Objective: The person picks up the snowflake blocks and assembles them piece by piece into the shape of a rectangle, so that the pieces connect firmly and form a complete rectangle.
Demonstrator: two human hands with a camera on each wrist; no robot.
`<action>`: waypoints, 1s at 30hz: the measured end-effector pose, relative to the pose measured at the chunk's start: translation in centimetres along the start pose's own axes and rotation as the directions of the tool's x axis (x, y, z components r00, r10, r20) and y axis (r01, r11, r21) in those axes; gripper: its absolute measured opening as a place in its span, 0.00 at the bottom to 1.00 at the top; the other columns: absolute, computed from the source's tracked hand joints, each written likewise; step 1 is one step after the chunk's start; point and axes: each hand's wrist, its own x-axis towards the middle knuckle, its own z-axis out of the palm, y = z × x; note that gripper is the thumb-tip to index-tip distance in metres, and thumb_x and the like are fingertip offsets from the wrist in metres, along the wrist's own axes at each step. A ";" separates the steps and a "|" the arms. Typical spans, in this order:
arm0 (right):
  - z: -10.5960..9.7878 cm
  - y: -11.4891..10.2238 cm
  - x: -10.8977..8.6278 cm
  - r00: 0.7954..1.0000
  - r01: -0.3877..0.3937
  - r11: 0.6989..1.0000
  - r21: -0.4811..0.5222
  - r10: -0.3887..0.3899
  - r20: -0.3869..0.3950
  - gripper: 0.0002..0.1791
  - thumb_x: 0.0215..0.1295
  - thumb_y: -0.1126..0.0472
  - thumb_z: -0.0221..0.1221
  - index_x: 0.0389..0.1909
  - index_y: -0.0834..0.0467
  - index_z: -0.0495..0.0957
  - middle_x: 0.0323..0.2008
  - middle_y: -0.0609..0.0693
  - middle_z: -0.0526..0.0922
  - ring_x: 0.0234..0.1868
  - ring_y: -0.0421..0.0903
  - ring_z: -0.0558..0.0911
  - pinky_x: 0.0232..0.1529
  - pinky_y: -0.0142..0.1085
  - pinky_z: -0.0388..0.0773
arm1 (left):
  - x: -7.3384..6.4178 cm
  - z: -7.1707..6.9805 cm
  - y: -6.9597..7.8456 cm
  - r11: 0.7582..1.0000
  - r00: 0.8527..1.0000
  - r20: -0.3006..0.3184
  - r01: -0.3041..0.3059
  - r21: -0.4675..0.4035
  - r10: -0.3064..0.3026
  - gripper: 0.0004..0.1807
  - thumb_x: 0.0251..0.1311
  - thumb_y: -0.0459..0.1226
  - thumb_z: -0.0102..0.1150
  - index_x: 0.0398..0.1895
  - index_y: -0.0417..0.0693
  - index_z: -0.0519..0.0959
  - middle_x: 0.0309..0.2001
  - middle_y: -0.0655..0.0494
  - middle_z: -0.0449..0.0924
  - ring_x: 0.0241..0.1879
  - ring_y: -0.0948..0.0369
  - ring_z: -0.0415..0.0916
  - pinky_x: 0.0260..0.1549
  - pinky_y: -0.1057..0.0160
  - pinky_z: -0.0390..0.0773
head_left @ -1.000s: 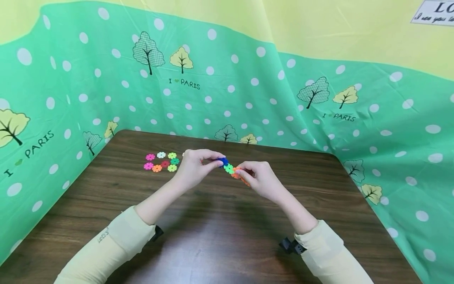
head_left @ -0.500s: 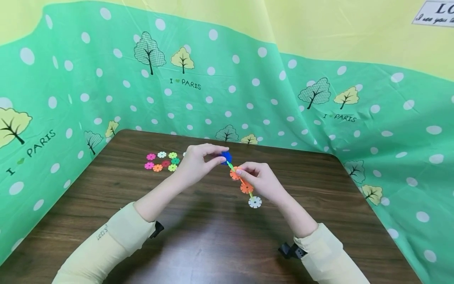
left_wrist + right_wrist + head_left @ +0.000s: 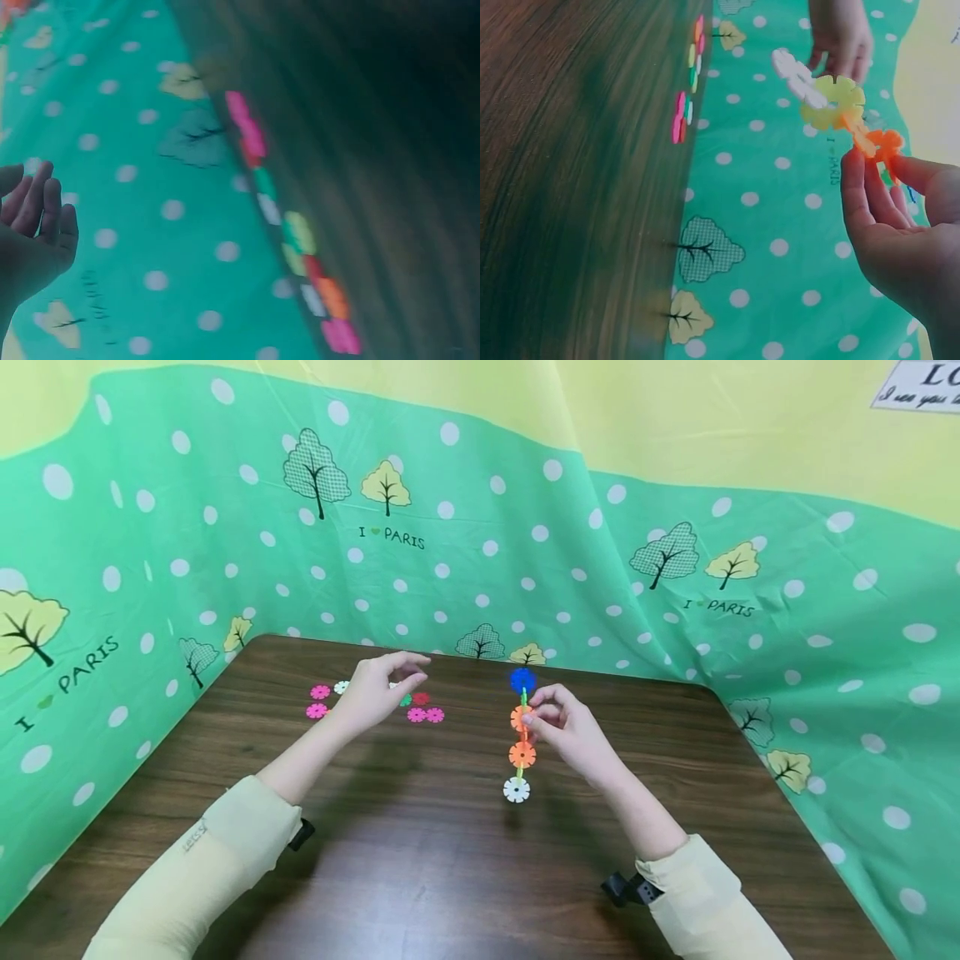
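Observation:
My right hand (image 3: 570,735) pinches an orange notched disc in a chain of interlocking flower-shaped plastic discs, held up over the table. In the head view the chain hangs nearly upright. A blue disc (image 3: 522,679) tops it, green and orange pieces follow, and a white disc (image 3: 516,790) forms the lower end. Seen from the right wrist, a yellow disc (image 3: 844,94) sits between the white and orange ones. My left hand (image 3: 375,693) is apart from the chain, fingers loosely bent with nothing between them, above the loose discs. The left wrist view also shows that hand (image 3: 37,232) bare.
Loose discs lie flat at the back left of the brown wooden table (image 3: 450,877), among them pink ones (image 3: 425,715) and a red one (image 3: 421,698). Some are hidden behind the left hand and arm. A green and yellow printed cloth (image 3: 480,552) encloses the table's back and sides.
My left hand has let go of the blue disc and moved left toward the loose discs. The chain in my right hand has swung from slanted to nearly vertical, shifting slightly right.

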 end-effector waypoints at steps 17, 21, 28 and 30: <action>-0.8 0.9 0.3 0.999 0.039 0.999 0.006 -0.039 -0.001 0.39 0.63 0.64 0.60 0.70 0.39 0.55 0.33 0.62 0.77 0.29 0.51 0.79 0.30 0.43 0.82 | 1.8 3.8 -9.1 0.993 0.929 0.352 0.088 0.079 -0.111 0.27 0.54 0.34 0.67 0.59 0.42 0.73 0.54 0.46 0.78 0.58 0.50 0.71 0.57 0.47 0.69; -0.8 1.1 0.5 0.999 0.049 0.998 0.048 -0.049 -0.002 0.37 0.63 0.64 0.60 0.69 0.41 0.56 0.39 0.59 0.77 0.31 0.54 0.80 0.29 0.45 0.82 | 1.9 4.4 -9.8 0.985 0.905 0.402 0.080 0.154 -0.136 0.27 0.54 0.34 0.67 0.59 0.44 0.74 0.53 0.48 0.79 0.58 0.51 0.71 0.59 0.49 0.68; -0.6 1.4 0.9 0.994 0.105 0.987 0.123 -0.109 0.030 0.34 0.65 0.67 0.57 0.67 0.46 0.53 0.47 0.56 0.80 0.30 0.46 0.79 0.25 0.41 0.79 | 1.9 5.3 -9.4 0.975 0.899 0.421 0.028 0.219 -0.121 0.19 0.53 0.30 0.66 0.50 0.41 0.79 0.44 0.48 0.82 0.50 0.52 0.76 0.53 0.53 0.73; -0.6 1.4 1.0 0.992 0.118 0.985 0.127 -0.123 0.035 0.34 0.65 0.68 0.56 0.67 0.48 0.52 0.45 0.58 0.79 0.30 0.46 0.77 0.24 0.40 0.79 | 1.9 5.4 -9.3 0.973 0.900 0.420 0.021 0.231 -0.119 0.17 0.53 0.29 0.66 0.48 0.41 0.80 0.42 0.49 0.82 0.47 0.53 0.76 0.50 0.54 0.74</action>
